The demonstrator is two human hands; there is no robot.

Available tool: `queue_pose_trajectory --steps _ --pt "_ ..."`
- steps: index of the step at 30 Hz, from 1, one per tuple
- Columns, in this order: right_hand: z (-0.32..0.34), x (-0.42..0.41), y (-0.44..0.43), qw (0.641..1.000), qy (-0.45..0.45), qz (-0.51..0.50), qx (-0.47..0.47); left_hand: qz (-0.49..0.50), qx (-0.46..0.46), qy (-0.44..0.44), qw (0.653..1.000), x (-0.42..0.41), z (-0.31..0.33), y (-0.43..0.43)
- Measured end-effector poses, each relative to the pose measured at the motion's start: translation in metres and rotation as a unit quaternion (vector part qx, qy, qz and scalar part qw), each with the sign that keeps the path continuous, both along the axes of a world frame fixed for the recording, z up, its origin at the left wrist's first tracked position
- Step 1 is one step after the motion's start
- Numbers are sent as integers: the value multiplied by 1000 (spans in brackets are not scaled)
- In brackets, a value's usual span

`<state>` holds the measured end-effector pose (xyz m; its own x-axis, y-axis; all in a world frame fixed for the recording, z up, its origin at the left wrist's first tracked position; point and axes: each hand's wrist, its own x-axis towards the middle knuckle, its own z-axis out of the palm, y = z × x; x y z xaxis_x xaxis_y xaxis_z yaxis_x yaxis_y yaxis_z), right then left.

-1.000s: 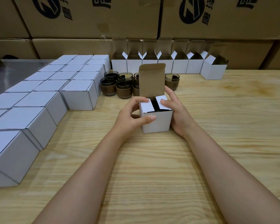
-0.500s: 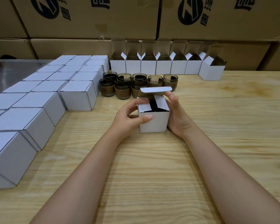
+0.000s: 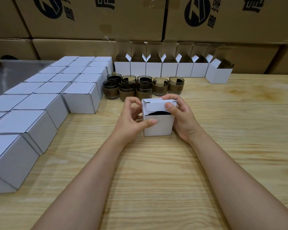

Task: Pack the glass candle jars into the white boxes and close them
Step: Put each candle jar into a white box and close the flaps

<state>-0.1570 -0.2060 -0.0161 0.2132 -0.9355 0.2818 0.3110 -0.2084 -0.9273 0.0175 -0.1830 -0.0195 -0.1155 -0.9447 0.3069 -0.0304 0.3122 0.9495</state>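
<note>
Box [image 3: 158, 125]: middle of the worktop [image 3: 156, 171], near the person, so both hands reach it.
Left hand [image 3: 131, 120]: curls round the left side, thumb on the front, to keep it from sliding.
Right hand [image 3: 181, 117]: curls over the lid [image 3: 155, 105]; thumb pushes the flap down. A dark gap shows, so not shut yet.
Jars [image 3: 160, 86]: bunched just behind the box, easy to grab.
Open boxes [image 3: 170, 69]: far row, lids up, ready.
Shut boxes [image 3: 80, 97]: left, out of the way.
</note>
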Motion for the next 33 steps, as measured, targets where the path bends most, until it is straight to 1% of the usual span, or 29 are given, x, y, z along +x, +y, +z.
queue_pose_trajectory --steps 3,7,11,18,25,27,30,33 --pt "0 0 0 1000 8 -4 -1 1 13 23 1000 1 -2 -2" --pt "2 -1 2 999 32 9 -11 3 16 30 999 1 -4 -4" --pt "2 -3 3 999 37 28 -14 -3 14 35 999 0 -4 -3" --pt "3 -2 2 1000 9 19 -6 1 4 13 1000 -1 -3 -2" --pt "2 -4 2 999 5 31 -14 17 0 -17 1000 0 -4 -3" --pt "2 -4 2 999 6 34 -12 15 1 -8 1000 -1 -4 -4" --pt "3 -4 2 999 10 39 -12 13 2 33 999 -4 -2 -3" --pt "3 -4 2 999 14 40 -9 32 3 28 999 -6 -2 -3"
